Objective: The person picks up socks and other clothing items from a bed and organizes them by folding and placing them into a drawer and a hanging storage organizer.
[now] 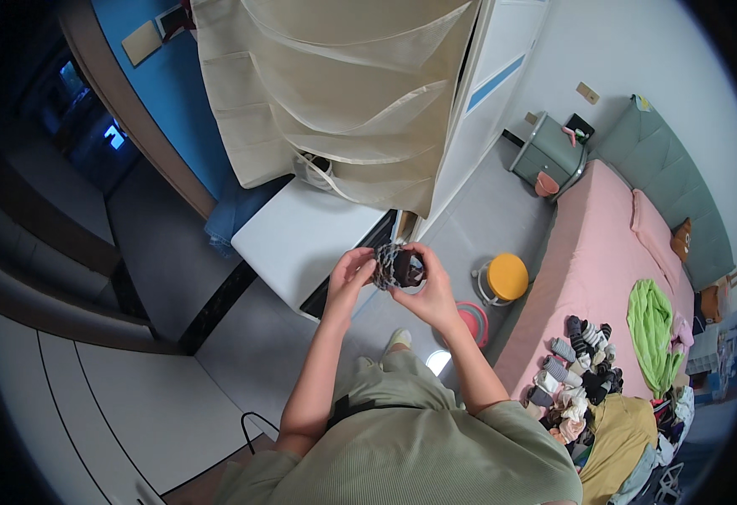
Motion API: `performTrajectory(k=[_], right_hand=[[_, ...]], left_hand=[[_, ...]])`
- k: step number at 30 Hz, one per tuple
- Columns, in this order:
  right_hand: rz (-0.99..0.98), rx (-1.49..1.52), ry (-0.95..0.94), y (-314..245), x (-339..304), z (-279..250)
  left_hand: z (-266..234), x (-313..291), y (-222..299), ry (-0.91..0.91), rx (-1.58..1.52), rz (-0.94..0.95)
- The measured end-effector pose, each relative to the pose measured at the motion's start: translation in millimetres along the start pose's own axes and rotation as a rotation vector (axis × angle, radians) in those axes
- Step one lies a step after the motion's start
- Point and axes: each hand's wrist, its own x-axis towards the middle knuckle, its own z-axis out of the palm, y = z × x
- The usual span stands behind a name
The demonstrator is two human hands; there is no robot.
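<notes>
In the head view, the left hand point(350, 273) and right hand point(426, 290) pinched 1 dark patterned sock bundle point(397, 267) between them at chest height, above the white table point(301, 236). It looked soft, light, best gripped at its rolled edges.

Bedroom: grey tiled floor point(175, 278), white desk point(301, 236) under cream curtain point(343, 93), blue wall point(175, 109), pink bed point(587, 261) with green headboard point(680, 185), yellow stool point(506, 278), grey-green nightstand point(549, 151)
</notes>
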Motion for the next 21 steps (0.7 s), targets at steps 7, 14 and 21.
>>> performTrajectory(k=[7,14,21], right_hand=[[-0.001,0.040,0.061,17.3,54.6,6.4],[-0.099,-0.025,-0.009,24.4,109.2,6.8],[-0.121,-0.028,-0.136,31.1,148.3,12.1]], left_hand=[[-15.6,47.4,-7.5,0.117,0.018,-0.125],[-22.0,116.0,-19.6,0.276,0.216,-0.043],[-66.0,180.7,-58.0,0.460,0.554,0.201]])
